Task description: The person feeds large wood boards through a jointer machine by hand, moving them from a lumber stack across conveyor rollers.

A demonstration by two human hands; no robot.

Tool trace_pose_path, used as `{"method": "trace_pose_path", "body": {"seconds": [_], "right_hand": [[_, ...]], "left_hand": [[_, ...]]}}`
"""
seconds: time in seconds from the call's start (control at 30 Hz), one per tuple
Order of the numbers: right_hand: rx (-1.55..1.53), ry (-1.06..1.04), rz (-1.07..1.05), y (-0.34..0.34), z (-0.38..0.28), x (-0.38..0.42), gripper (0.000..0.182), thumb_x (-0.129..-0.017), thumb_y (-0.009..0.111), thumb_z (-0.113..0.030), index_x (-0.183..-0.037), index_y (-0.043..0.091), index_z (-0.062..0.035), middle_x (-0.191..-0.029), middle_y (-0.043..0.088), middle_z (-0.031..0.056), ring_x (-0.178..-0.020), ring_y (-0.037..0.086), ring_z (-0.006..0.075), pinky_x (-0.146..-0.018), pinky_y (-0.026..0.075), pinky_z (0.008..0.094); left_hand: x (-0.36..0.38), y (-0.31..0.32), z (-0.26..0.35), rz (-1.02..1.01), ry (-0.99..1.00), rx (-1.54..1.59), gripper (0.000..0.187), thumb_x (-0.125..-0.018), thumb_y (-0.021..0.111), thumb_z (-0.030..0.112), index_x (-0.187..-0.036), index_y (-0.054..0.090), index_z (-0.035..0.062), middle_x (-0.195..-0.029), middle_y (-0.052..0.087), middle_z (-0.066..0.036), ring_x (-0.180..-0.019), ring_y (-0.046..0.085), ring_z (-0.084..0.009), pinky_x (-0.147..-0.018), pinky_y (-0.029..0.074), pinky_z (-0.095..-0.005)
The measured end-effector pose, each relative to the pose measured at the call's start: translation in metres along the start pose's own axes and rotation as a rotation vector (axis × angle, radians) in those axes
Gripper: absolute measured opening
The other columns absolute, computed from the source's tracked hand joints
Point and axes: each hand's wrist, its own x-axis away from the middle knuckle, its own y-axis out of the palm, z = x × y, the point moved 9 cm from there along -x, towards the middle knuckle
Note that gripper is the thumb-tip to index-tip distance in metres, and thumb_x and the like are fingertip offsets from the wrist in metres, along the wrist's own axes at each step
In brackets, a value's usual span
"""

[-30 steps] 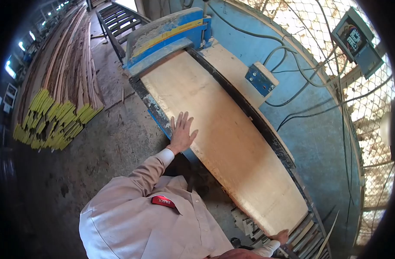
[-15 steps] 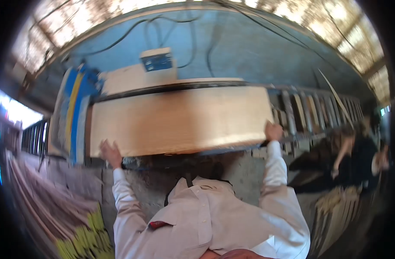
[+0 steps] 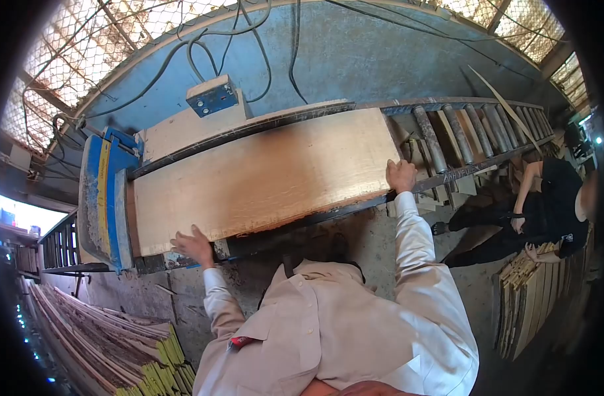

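Note:
A wide, pale wooden board (image 3: 269, 178) lies flat on the machine bed, its left end close against the blue machine (image 3: 107, 198). My left hand (image 3: 195, 247) rests over the board's near edge toward that end, fingers spread. At the opposite end, my right hand (image 3: 401, 176) has its fingers curled over the near right corner of the board. Part of that grip is hidden behind the hand itself.
Metal rollers (image 3: 452, 135) continue to the right. A blue control box (image 3: 213, 97) stands behind the bed. Stacked boards with yellow-green ends (image 3: 160, 360) lie at lower left. A person in black (image 3: 552, 204) sits at right beside upright wooden slats (image 3: 529, 287).
The view has turned, so the board now slants up to the right. My left hand has shifted rightward along the near edge; my right hand stays at the board's right corner.

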Motion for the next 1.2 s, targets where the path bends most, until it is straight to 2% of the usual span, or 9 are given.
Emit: {"method": "trace_pose_path", "body": {"seconds": [0.2, 0.37, 0.7, 0.83, 0.9, 0.93, 1.0, 1.07, 1.2], "right_hand": [[-0.001, 0.010, -0.017, 0.007, -0.001, 0.018, 0.041, -0.085, 0.073, -0.038, -0.081, 0.068, 0.0025, -0.088, 0.068, 0.0273, -0.091, 0.066, 0.0459, -0.082, 0.050, 0.0530], [-0.094, 0.009, -0.142, 0.022, -0.031, 0.037, 0.039, -0.086, 0.074, -0.034, -0.098, 0.071, 0.0031, -0.107, 0.068, 0.0265, -0.107, 0.062, 0.0427, -0.097, 0.047, 0.0513], [-0.231, -0.044, -0.118, 0.030, -0.044, 0.053, 0.035, -0.085, 0.077, -0.031, -0.102, 0.070, -0.0011, -0.104, 0.066, 0.0252, -0.103, 0.061, 0.0439, -0.090, 0.047, 0.0526], [-0.368, -0.228, -0.230, 0.048, -0.024, 0.042, 0.038, -0.091, 0.075, -0.032, -0.113, 0.070, -0.0007, -0.102, 0.072, 0.0195, -0.100, 0.068, 0.0328, -0.090, 0.052, 0.0421], [-0.337, 0.010, -0.677, 0.065, -0.014, 0.045, 0.038, -0.102, 0.064, -0.034, -0.119, 0.070, -0.0010, -0.107, 0.073, 0.0127, -0.098, 0.064, 0.0170, -0.089, 0.050, 0.0343], [-0.594, -0.101, -0.586, 0.078, -0.003, 0.046, 0.043, -0.103, 0.062, -0.036, -0.124, 0.069, 0.0003, -0.105, 0.072, 0.0131, -0.092, 0.063, 0.0181, -0.089, 0.049, 0.0340], [-0.530, -0.158, -0.622, 0.078, -0.010, 0.050, 0.054, -0.104, 0.058, -0.044, -0.129, 0.066, 0.0029, -0.113, 0.072, 0.0153, -0.106, 0.064, 0.0207, -0.096, 0.047, 0.0349], [-0.589, -0.135, -0.606, 0.074, -0.022, 0.058, 0.060, -0.104, 0.057, -0.046, -0.132, 0.062, 0.0073, -0.127, 0.069, 0.0182, -0.116, 0.061, 0.0220, -0.104, 0.044, 0.0352], [-0.583, -0.139, -0.556, 0.069, -0.029, 0.065, 0.063, -0.103, 0.059, -0.048, -0.133, 0.061, 0.0071, -0.127, 0.069, 0.0176, -0.118, 0.061, 0.0231, -0.104, 0.043, 0.0346]], "left_hand": [[-0.003, 0.002, 0.006, 0.054, 0.091, -0.115, 0.072, -0.104, 0.052, 0.044, -0.146, 0.034, -0.0115, -0.154, 0.029, -0.041, -0.153, 0.007, -0.0508, -0.122, -0.004, -0.0644], [-0.034, -0.002, -0.021, 0.137, 0.097, -0.169, 0.070, -0.105, 0.051, 0.044, -0.145, 0.036, -0.0111, -0.150, 0.034, -0.041, -0.154, 0.012, -0.0470, -0.122, -0.006, -0.0636], [-0.056, -0.011, -0.044, 0.132, 0.001, -0.087, 0.071, -0.104, 0.051, 0.048, -0.144, 0.039, -0.0099, -0.151, 0.034, -0.040, -0.154, 0.012, -0.0460, -0.123, -0.005, -0.0602], [-0.086, 0.053, -0.121, 0.252, 0.217, -0.500, 0.070, -0.105, 0.046, 0.052, -0.141, 0.051, -0.0080, -0.143, 0.050, -0.032, -0.136, 0.044, -0.0494, -0.115, 0.028, -0.0644], [-0.069, 0.040, -0.087, -0.017, 0.082, -0.872, 0.070, -0.107, 0.037, 0.052, -0.135, 0.058, -0.0091, -0.140, 0.053, -0.032, -0.134, 0.046, -0.0474, -0.115, 0.028, -0.0638], [-0.062, 0.024, -0.106, 0.304, -0.104, -0.373, 0.078, -0.092, 0.066, 0.051, -0.129, 0.049, -0.0155, -0.134, 0.052, -0.033, -0.130, 0.046, -0.0477, -0.117, 0.028, -0.0550], [-0.023, -0.028, -0.065, 0.259, -0.162, 0.328, 0.066, -0.089, 0.075, 0.031, -0.125, 0.046, -0.0156, -0.124, 0.054, -0.034, -0.119, 0.054, -0.0455, -0.106, 0.041, -0.0502], [0.009, -0.045, -0.054, 0.166, -0.505, 0.401, 0.065, -0.089, 0.075, 0.029, -0.128, 0.046, -0.0140, -0.120, 0.061, -0.033, -0.108, 0.062, -0.0434, -0.101, 0.046, -0.0465], [0.019, 0.015, -0.080, -0.131, -0.579, 0.496, 0.059, -0.088, 0.076, 0.034, -0.117, 0.057, -0.0138, -0.113, 0.068, -0.028, -0.104, 0.066, -0.0393, -0.094, 0.049, -0.0430]]}}
